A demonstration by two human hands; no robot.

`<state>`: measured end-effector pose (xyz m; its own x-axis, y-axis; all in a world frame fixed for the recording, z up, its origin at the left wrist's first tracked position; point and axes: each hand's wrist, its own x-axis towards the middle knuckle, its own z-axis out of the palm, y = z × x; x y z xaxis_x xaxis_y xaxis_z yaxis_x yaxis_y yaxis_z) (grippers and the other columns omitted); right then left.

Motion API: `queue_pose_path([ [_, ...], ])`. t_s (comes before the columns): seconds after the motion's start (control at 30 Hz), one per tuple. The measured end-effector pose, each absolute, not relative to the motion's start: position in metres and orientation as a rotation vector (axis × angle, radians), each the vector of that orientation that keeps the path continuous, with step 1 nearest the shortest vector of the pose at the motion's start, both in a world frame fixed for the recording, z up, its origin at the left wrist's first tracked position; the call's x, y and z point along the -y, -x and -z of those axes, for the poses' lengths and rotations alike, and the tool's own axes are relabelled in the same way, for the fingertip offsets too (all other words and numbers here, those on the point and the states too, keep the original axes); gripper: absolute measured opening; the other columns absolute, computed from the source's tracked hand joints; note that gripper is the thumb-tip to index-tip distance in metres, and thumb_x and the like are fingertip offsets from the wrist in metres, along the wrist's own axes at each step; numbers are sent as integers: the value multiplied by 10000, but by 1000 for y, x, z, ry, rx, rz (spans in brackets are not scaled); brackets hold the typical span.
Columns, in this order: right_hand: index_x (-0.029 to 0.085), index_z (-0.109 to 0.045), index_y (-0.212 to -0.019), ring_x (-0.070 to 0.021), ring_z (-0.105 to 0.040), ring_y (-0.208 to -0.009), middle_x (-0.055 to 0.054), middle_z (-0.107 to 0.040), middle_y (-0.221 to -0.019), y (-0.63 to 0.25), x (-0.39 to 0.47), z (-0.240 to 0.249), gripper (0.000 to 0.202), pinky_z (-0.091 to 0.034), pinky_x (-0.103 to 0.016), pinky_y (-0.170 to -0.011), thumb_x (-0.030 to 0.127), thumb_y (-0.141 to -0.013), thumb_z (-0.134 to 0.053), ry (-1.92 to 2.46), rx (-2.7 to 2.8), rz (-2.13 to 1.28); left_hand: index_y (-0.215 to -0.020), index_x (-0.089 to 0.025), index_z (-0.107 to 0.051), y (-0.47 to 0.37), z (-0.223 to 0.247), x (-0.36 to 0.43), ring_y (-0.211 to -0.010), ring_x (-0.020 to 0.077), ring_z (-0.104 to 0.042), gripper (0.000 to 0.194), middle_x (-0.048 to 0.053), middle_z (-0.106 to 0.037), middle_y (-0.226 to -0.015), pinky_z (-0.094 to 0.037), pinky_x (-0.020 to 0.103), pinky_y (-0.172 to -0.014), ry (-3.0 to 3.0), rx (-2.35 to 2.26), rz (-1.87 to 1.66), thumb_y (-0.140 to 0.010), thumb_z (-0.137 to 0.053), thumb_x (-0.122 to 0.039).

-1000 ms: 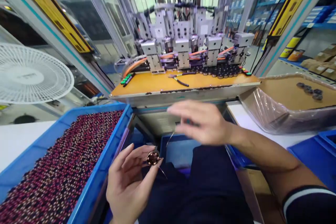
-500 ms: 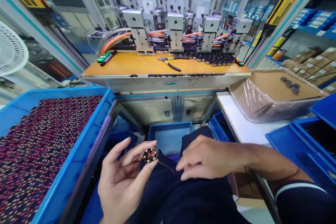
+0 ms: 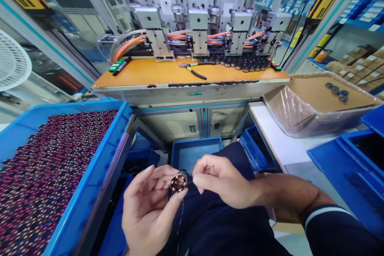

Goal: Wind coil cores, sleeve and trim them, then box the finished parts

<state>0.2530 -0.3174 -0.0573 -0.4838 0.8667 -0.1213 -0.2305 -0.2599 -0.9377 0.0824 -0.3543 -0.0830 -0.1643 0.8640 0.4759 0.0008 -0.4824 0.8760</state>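
Note:
My left hand (image 3: 153, 204) pinches a small round motor stator (image 3: 179, 183) with copper windings, its thumb below and fingers behind the rim. A thin wire (image 3: 181, 216) hangs down from the stator over my dark clothing. Just to the right, my right hand (image 3: 223, 180) is closed, with thumb and forefinger pressed together on a fine wire end (image 3: 190, 181) that runs towards the stator. Both hands are held above my lap.
A blue crate (image 3: 120, 116) of stators stands at left. Ahead, the orange bench (image 3: 150, 73) carries pliers (image 3: 196, 73), markers (image 3: 120, 66) and rows of dark round parts (image 3: 240, 63) below a machine. A plastic-lined carton (image 3: 315, 106) and blue bins (image 3: 339, 168) are at right.
My right hand has turned and drawn up closer to the stator, its fingertips now pinched. My left hand has shifted slightly right and down with the stator. A hanging wire shows more clearly.

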Motion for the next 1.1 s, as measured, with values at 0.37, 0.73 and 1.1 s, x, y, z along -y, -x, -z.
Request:
queue_pose_path([
  [0.37,138,-533,-762,-67,-485,-658,32,-544,-715,-257,316,50,499,-396,-224,-639,544,-703,-817,837,1239,-1865,-1373,-323,-541,-80,88,359,-982,156,-740,713,29,-752,-1096,-626,238,-846,-1446,-1012,-1618,-775,-707,27],
  [0.73,144,-562,-773,-80,-541,-668,22,-593,-727,-269,312,44,400,-451,-221,-657,440,-730,-827,808,1331,-1845,-991,-263,-779,-77,87,351,-983,230,-735,287,96,-745,-1104,-633,248,-726,-1266,-912,-1330,-737,-792,-130],
  [1.1,128,-602,-761,-48,-480,-601,53,-555,-660,-293,294,41,297,-396,-194,-606,374,-779,-768,938,1597,-1902,-977,-278,-776,-77,87,346,-691,152,-745,252,34,-752,-993,-631,244,-679,-1089,-818,-1248,-740,-808,-198],
])
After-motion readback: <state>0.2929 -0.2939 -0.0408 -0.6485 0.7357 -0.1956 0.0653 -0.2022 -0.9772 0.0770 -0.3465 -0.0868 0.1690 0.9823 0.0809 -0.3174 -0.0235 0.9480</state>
